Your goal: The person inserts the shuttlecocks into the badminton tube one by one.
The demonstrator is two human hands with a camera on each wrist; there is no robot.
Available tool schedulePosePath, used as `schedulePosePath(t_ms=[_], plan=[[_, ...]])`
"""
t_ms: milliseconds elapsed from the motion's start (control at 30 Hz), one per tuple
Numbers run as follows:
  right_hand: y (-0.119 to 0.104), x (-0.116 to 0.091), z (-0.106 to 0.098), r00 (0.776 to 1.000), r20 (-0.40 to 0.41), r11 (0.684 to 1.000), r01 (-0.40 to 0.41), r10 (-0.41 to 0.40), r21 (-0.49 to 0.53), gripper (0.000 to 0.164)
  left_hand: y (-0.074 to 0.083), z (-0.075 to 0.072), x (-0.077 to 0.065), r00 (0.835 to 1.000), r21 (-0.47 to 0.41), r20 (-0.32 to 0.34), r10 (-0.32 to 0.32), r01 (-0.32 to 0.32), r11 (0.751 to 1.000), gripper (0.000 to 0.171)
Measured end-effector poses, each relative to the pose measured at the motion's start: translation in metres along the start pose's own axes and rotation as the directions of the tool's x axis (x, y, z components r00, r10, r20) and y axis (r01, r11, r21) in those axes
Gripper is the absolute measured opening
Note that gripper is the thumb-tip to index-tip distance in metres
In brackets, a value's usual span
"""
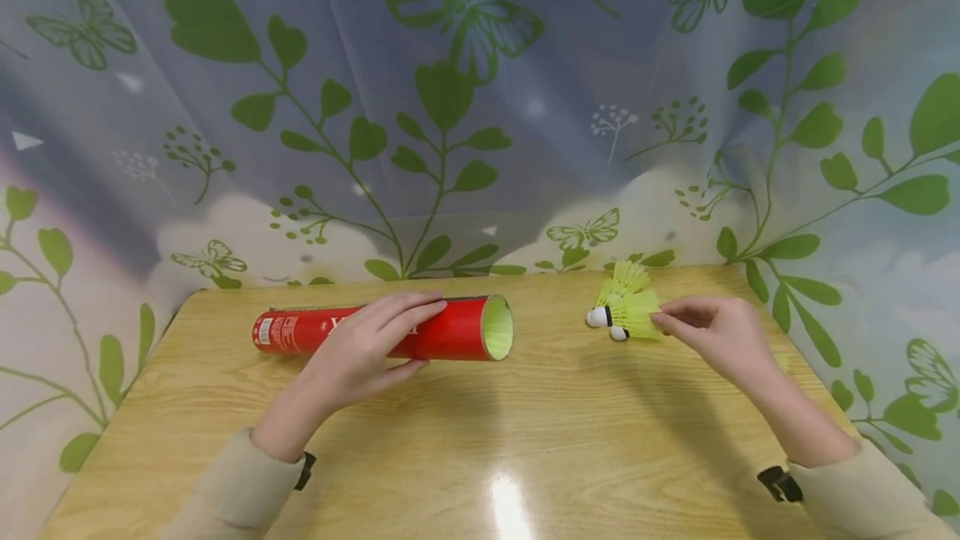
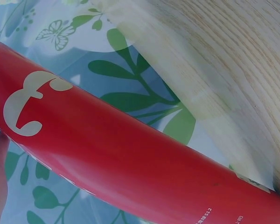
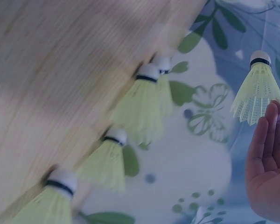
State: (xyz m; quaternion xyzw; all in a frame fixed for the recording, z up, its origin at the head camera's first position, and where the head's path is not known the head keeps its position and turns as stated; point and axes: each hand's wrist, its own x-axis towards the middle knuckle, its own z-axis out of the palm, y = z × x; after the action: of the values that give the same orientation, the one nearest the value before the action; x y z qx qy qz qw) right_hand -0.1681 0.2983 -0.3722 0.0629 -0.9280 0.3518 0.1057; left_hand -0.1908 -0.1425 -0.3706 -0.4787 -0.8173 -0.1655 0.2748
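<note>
My left hand [image 1: 367, 344] grips a red shuttlecock tube [image 1: 457, 332] around its middle, fingers over the top and thumb along the near side. The tube lies sideways, its open end showing a pale inside and facing right; in the left wrist view the red tube wall [image 2: 130, 154] fills much of the picture. At the right, my right hand [image 1: 723, 336] pinches the skirt edge of a yellow shuttlecock [image 1: 639, 317], its white cork pointing left. In the right wrist view this held shuttlecock [image 3: 257, 91] stands apart from several others, cork upward.
Several yellow shuttlecocks lie on the wooden table [image 1: 450, 440], among them one shuttlecock [image 3: 140, 105] seen in the right wrist view. Behind the table hangs a curtain [image 1: 480, 148] with leaves and butterflies, close to its back edge.
</note>
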Motion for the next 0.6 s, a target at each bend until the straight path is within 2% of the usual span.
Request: schedulePosePath(t_ms=[233, 600], plan=[[-0.019, 0.002, 0.009, 0.996, -0.041, 0.997, 0.079, -0.078, 0.019, 0.019, 0.001, 0.002, 0.002, 1.000, -0.004, 0.023, -0.011, 0.011, 1.000, 0.074], [-0.059, 0.003, 0.014, 0.983, -0.035, 0.976, 0.182, -0.179, 0.123, 0.009, 0.002, 0.001, 0.002, 0.999, 0.005, 0.031, -0.024, 0.024, 1.000, 0.073]])
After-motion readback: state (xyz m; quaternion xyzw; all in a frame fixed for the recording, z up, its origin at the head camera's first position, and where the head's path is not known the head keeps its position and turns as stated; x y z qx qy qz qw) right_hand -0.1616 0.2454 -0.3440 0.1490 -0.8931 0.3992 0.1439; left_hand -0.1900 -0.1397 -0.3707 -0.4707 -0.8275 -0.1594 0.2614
